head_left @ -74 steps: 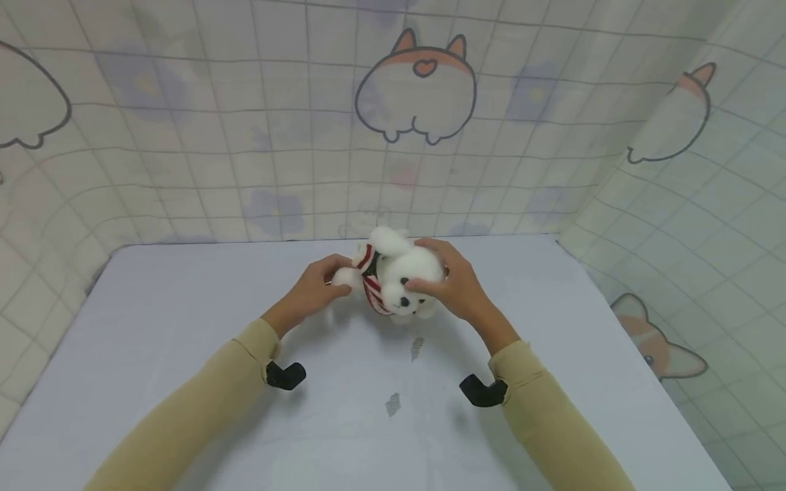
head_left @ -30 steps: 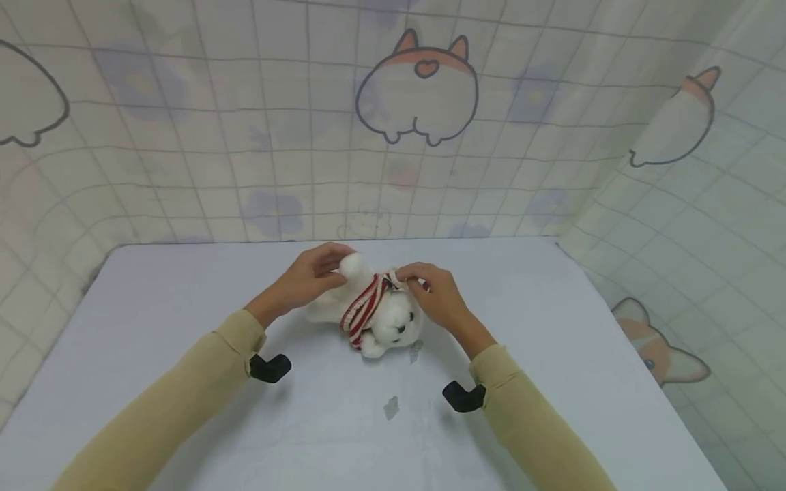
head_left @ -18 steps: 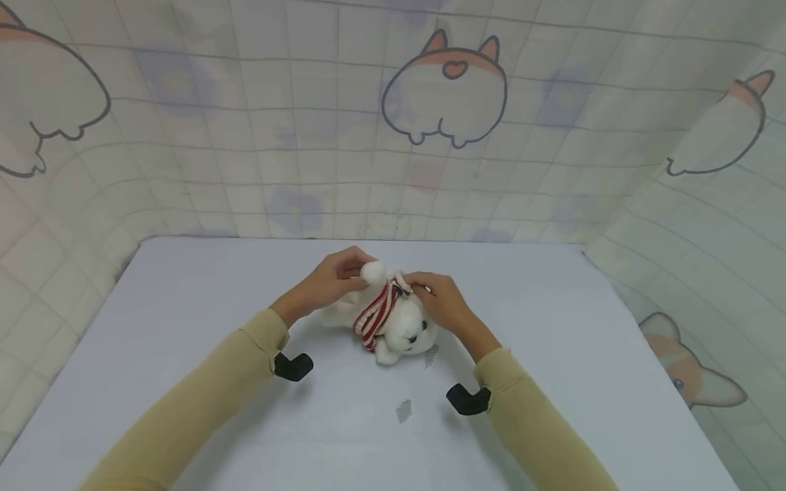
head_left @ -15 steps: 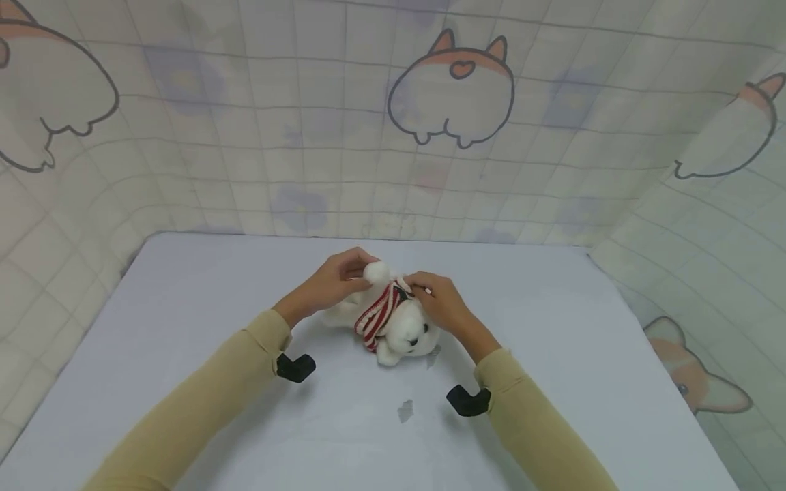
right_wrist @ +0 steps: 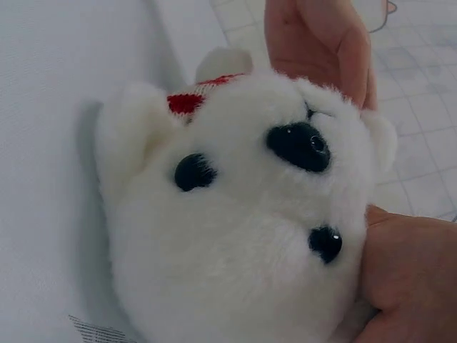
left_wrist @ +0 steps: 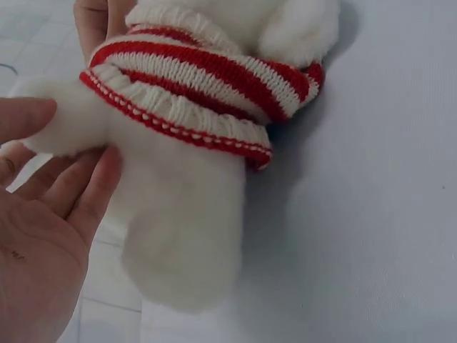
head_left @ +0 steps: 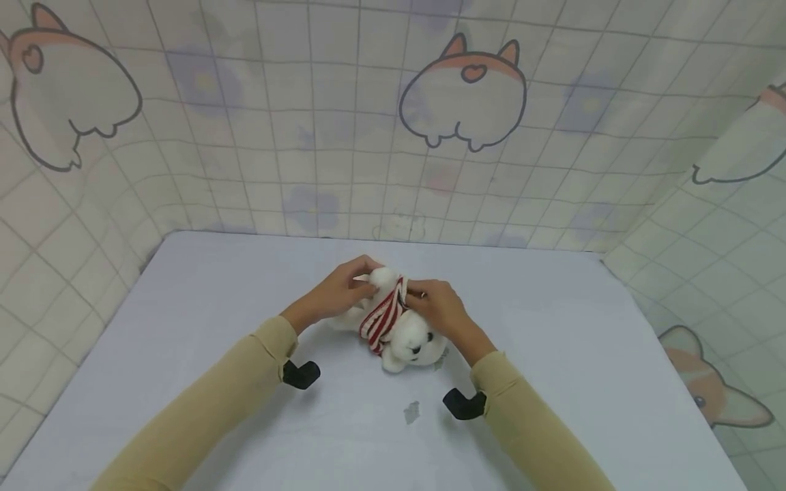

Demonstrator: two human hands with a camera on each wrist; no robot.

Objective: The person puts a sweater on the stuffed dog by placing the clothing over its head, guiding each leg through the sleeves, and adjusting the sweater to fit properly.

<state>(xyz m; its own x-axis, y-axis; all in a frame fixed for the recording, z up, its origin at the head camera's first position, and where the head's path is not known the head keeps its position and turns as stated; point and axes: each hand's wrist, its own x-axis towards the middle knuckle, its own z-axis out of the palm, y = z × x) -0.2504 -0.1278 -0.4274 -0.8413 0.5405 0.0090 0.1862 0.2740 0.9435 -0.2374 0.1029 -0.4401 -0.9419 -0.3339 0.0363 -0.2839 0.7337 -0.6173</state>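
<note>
A white plush bear [head_left: 413, 339] lies on its side, its head to the right and its legs to the left. It wears a red-and-white striped knitted sweater [head_left: 383, 318], which is bunched up around its chest in the left wrist view. My left hand [head_left: 341, 292] holds one raised leg [left_wrist: 78, 123] between thumb and fingers, while the other leg [left_wrist: 182, 257] hangs free. My right hand [head_left: 439, 305] pinches the sweater's edge above the bear's head; its fingertips are partly hidden. In the right wrist view the bear's face [right_wrist: 243, 207] is turned toward the camera.
The bear lies on a white table [head_left: 528, 368] with a grey mark [head_left: 411, 412] near its middle. A gridded curtain [head_left: 344, 164] with cartoon dogs stands behind and at both sides. Black wrist mounts [head_left: 464, 404] stick out below both sleeves.
The bear has been turned and lowered toward me. My right hand has left its head and moved to the sweater. My left hand still holds a leg. The head view has swung left.
</note>
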